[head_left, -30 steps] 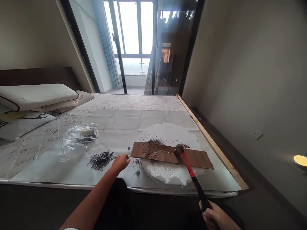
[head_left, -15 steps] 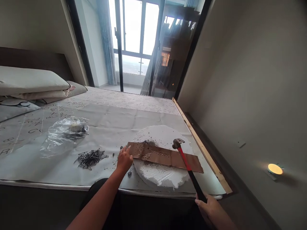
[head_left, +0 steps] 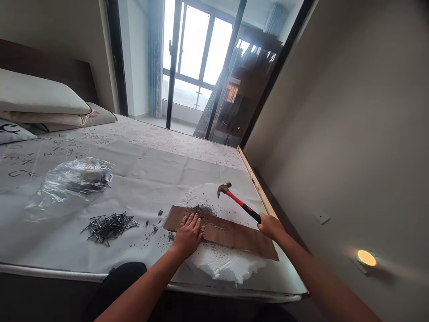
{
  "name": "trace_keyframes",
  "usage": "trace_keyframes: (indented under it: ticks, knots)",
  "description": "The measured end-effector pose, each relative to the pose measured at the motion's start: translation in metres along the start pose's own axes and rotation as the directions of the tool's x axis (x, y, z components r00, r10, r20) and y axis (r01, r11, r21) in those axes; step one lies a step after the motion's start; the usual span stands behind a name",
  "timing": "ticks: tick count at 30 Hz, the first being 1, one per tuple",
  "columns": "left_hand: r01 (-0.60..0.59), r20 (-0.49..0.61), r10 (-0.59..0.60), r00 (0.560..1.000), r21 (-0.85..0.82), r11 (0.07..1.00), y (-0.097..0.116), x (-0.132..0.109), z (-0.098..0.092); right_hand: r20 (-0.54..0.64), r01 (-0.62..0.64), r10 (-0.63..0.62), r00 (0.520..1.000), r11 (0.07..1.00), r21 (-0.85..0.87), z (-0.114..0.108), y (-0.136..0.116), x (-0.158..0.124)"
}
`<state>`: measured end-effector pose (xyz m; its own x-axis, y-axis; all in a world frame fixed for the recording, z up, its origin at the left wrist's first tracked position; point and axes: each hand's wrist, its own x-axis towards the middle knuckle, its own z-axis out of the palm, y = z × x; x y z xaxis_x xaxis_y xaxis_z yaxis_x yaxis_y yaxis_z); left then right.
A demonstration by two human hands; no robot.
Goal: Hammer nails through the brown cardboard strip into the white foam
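My left hand (head_left: pixel 189 235) lies flat with its fingers stretched over the left part of a brown cardboard strip (head_left: pixel 231 232). Rows of small holes or bumps mark the strip beside my fingers. Under it is a round white foam slab (head_left: pixel 221 266) with a ragged front edge. My right hand (head_left: pixel 271 226) is wrapped round the black end of a claw hammer (head_left: pixel 241 203) with a red and black handle. The hammer's head is above the far side of the slab, pointing left. Dark crumbs (head_left: pixel 204 209) lie along the strip's far edge.
A pile of nails (head_left: pixel 109 227) lies left of the slab on a pale sheet (head_left: pixel 140 188) over the mattress. Behind the nails is a clear plastic bag (head_left: pixel 72 185) with dark contents. Pillows (head_left: pixel 40 96) are at the far left. A wooden rail (head_left: pixel 256 181) runs along the right.
My left hand has moved from the strip's left end onto its top and flattened. My right hand has risen forward with the hammer, whose head swung left. The camera view has tilted.
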<state>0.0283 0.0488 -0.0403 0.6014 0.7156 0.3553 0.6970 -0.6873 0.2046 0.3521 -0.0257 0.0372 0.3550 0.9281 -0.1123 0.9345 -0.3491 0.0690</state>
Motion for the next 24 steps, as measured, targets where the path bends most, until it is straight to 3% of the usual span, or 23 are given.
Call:
trace_keyframes:
  ticks: [7,15,19,24]
  knots:
    - [-0.003,-0.047,0.003,0.999,-0.005,1.000,-0.001,0.002,0.002,0.037,0.073,-0.070,0.997,0.994,-0.084,0.018,-0.002,0.040]
    - [0.000,-0.038,-0.002,0.999,-0.053,0.999,-0.003,0.007,0.004,0.059,0.128,-0.126,0.990,0.991,-0.049,0.026,0.007,0.051]
    - [-0.008,-0.043,0.006,0.999,-0.046,0.999,-0.003,0.008,0.004,0.043,0.126,-0.123,0.991,0.991,-0.055,0.021,0.003,0.049]
    - [-0.022,-0.057,0.021,0.998,-0.022,1.000,-0.001,0.009,0.000,-0.003,0.108,-0.108,0.994,0.994,-0.011,-0.002,-0.015,0.045]
